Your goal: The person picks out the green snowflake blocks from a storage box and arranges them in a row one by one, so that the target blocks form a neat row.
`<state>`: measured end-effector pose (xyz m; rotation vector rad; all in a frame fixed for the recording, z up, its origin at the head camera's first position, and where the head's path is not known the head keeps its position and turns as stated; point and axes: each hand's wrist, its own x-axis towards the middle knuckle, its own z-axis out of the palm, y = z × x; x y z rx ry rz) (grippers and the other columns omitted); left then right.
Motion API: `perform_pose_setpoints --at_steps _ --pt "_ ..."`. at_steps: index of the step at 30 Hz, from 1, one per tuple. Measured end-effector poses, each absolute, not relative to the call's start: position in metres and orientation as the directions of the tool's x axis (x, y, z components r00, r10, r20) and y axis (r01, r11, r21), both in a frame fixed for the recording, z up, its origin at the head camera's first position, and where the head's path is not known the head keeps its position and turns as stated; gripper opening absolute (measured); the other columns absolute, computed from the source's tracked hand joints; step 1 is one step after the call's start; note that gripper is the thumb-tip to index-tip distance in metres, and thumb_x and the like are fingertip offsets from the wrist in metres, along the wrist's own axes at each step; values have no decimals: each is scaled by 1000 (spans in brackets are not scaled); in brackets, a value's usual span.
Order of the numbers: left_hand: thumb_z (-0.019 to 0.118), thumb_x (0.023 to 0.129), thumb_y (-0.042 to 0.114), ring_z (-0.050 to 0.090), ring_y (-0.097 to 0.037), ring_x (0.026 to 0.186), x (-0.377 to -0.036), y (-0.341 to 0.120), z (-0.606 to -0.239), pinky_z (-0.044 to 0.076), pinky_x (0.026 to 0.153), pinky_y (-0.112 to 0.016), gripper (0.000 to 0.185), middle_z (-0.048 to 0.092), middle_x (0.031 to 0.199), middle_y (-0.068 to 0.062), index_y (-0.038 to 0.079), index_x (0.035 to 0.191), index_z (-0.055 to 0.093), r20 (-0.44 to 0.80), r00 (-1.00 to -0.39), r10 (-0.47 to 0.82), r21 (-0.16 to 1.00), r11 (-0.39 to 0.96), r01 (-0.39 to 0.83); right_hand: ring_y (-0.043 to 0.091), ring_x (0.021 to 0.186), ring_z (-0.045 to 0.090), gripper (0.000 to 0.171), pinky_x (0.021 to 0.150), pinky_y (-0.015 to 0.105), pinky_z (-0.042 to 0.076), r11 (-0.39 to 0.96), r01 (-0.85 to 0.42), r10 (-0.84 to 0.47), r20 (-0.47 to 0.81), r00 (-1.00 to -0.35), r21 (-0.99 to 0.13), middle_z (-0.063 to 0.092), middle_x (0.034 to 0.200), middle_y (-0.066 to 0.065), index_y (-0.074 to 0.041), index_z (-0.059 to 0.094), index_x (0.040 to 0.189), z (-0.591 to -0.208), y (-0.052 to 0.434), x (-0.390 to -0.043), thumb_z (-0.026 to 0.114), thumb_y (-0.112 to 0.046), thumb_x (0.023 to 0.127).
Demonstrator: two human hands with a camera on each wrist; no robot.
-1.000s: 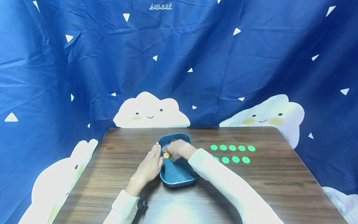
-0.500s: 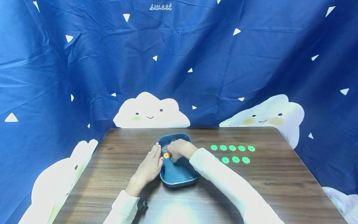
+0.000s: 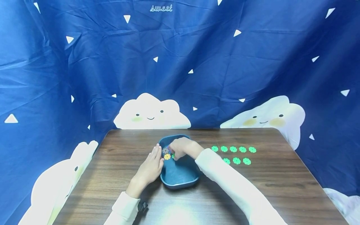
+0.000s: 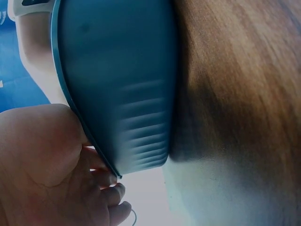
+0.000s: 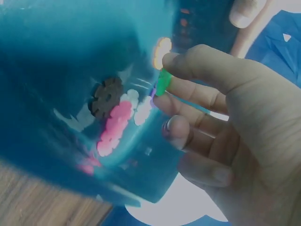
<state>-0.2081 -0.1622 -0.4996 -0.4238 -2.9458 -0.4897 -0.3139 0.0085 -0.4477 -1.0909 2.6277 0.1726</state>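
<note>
Here, a green flower disc (image 5: pixel 162 82) sits pinched between the thumb and forefinger of the right hand (image 3: pixel 182 147), inside the far end of the blue tray (image 3: pixel 180 178). Just below those fingertips, on the tray floor, lie a dark disc (image 5: pixel 106 94), a white disc (image 5: pixel 136 106) and pink discs (image 5: pixel 113 129); the head view also shows an orange disc (image 3: pixel 167 156) beside the thumb. The tray's near half, behind the wrist, is bare floor, and its rim rises all round the hand. The left hand (image 3: pixel 151 165) lies flat along the tray's left wall, fingers straight and close together, their tips touching the rim. To the right of the right forearm, two rows of green discs (image 3: pixel 233 149) lie on the wooden table (image 3: pixel 281 181), well apart from the tray, with bare wood beyond them and toward the table's near edge. Compared with half a second ago, the right hand has shifted slightly rightward and lifted, so the orange disc now shows clear of the fingers; the left hand and tray have not moved.
</note>
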Motion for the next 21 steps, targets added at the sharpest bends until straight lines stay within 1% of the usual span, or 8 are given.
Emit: perform_pose_setpoints --at_steps 4,6,10,14,21 --pt "41 105 25 22 -32 151 -208 -162 -499 27 121 -50 57 22 162 -19 -4 152 27 169 -953 250 287 913 290 11 74 59 30 69 28 53 705 -709 -689 -274 -671 -34 65 88 -10 -22 67 110 -441 18 -313 74 -36 85" --pt "42 105 26 24 -32 150 -208 -161 -498 28 121 -50 58 22 162 -19 -5 152 27 175 -952 252 277 915 293 11 76 59 30 71 29 54 704 -708 -694 -257 -672 -49 65 91 -10 -22 66 111 -436 24 -313 74 -36 86" --pt "41 105 28 23 -33 150 -208 -162 -500 27 121 -49 59 22 162 -19 -4 152 27 176 -951 254 267 918 294 11 79 59 29 72 29 54 712 -697 -694 -230 -682 -85 65 95 -9 -22 66 110 -429 37 -313 74 -35 86" --pt "39 106 29 20 -32 151 -208 -162 -502 24 122 -48 59 20 163 -18 -3 153 26 167 -955 246 266 921 284 11 81 58 29 74 30 53 717 -690 -693 -198 -693 -97 64 97 -9 -22 67 109 -424 54 -313 74 -38 86" --pt "36 106 30 20 -32 151 -206 -162 -498 23 122 -51 58 20 163 -18 -3 153 26 163 -954 252 252 924 287 10 81 56 24 74 29 50 731 -672 -682 -109 -723 -113 64 95 -9 -22 68 105 -415 91 -309 73 -34 85"
